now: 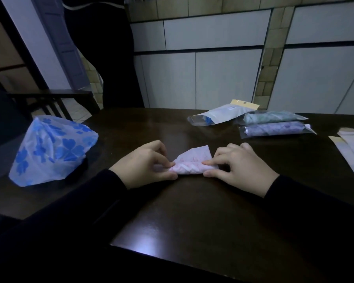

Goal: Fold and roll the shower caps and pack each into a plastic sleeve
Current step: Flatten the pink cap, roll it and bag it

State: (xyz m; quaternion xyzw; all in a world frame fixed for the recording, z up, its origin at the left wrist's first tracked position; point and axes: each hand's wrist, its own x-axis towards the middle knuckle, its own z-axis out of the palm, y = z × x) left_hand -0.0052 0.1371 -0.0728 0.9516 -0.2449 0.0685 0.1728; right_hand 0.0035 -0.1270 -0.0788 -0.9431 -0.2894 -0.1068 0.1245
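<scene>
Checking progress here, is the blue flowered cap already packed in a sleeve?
No, the blue cap sits loose and unfolded on the table's left side, in no sleeve.

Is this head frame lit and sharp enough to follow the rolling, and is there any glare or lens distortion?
Head view: dim overall, sleeves nearly black; a glare patch on the table near its front edge; wall lines bow from the wide lens; both hands, left hand and right hand, and the pink cap read clearly.
</scene>
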